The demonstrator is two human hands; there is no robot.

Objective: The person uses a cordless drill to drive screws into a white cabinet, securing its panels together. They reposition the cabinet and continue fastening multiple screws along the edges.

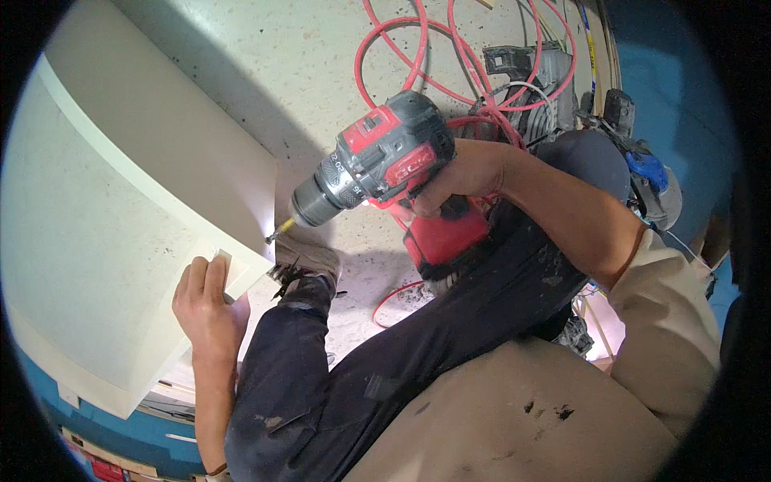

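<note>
- Pinching the white box (120, 181) near its right-hand corner, my left hand (210, 309) lies in the head view with its fingers pressed close together over the pale face; the thumb sits lower by the edge, partly hidden.
- My right hand (462, 177) wraps the grip of the red and black drill (371, 157), fingers curled tight together; I cannot tell how far the index finger presses the trigger.
- The drill tilts down and leftward, its yellow bit (281, 230) ending at the box's right-hand corner; whether the dark tip truly touches is too small to tell.
- The box is at the left side of the pale floor (321, 48), its corner just beside my shoe (309, 255).
- I judge the drill heavy, most of it in the motor and the red battery (450, 237), and stiff throughout; the grip is the place to hold it, with the wrist kept in line behind the bit.
- The box looks broad, stiff and awkward more than fragile, though its thin edges could chip and its smooth faces could slide under dusty fingers; near the corner, hooked over the edge and clear of the bit, seems the surest hold.
</note>
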